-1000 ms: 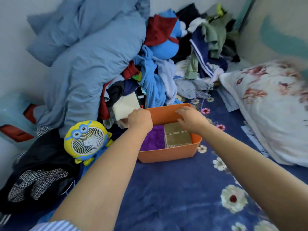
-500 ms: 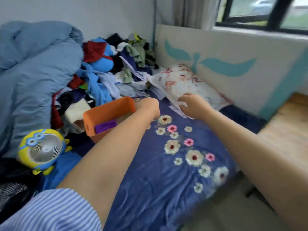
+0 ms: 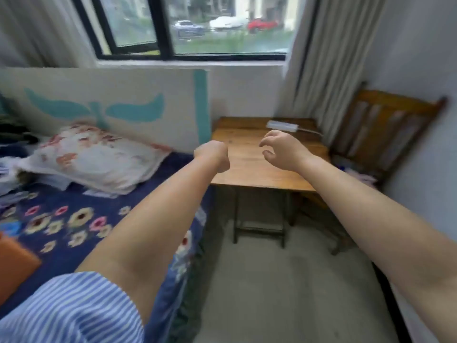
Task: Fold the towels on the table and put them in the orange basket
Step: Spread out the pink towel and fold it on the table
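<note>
You've swung away from the orange basket [image 3: 14, 263] to the wooden table [image 3: 249, 169], left hand [image 3: 212, 155] fisted empty, right hand [image 3: 282, 151] loosely clawed and holding nothing; no towels remain there, so the task looks finished.

Orange basket [image 3: 14, 266]: only a blurred corner shows, on the blue floral bedspread at the frame's left edge.

Navy bedspread [image 3: 74, 243] with pink and cream flowers; white pillow [image 3: 99, 159] with reddish blooms; orange basket [image 3: 14, 266]; blue-and-white striped sleeve [image 3: 69, 310]; brown table [image 3: 249, 167]; teal-painted wall [image 3: 99, 107].
</note>
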`<move>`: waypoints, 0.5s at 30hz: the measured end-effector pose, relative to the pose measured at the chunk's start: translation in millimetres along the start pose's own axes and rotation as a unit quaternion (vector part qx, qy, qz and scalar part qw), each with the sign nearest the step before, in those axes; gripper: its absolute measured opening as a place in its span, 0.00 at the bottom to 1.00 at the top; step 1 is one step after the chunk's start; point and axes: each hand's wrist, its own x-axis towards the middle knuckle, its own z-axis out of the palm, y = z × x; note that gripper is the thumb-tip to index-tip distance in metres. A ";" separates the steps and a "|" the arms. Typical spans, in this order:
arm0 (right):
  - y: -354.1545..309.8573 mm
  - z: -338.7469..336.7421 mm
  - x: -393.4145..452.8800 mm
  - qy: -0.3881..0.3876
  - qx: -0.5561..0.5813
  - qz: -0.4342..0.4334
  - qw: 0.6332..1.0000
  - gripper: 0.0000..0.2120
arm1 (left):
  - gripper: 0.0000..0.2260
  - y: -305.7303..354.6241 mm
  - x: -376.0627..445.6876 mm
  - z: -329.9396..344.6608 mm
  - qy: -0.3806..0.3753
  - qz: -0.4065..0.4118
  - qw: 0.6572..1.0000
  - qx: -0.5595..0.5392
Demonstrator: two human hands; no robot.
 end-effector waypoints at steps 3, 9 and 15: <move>95.4 -30.7 -31.2 -0.004 -0.021 0.054 0.998 0.15 | 0.11 97.3 29.6 -7.6 0.001 0.060 0.998 0.009; 249.8 -89.3 -92.8 0.021 -0.028 0.158 0.987 0.15 | 0.12 254.7 73.5 -13.5 -0.012 0.149 0.989 0.004; 340.4 -106.8 -116.4 0.053 -0.010 0.246 0.968 0.14 | 0.12 345.5 111.3 -11.6 -0.034 0.205 0.978 -0.004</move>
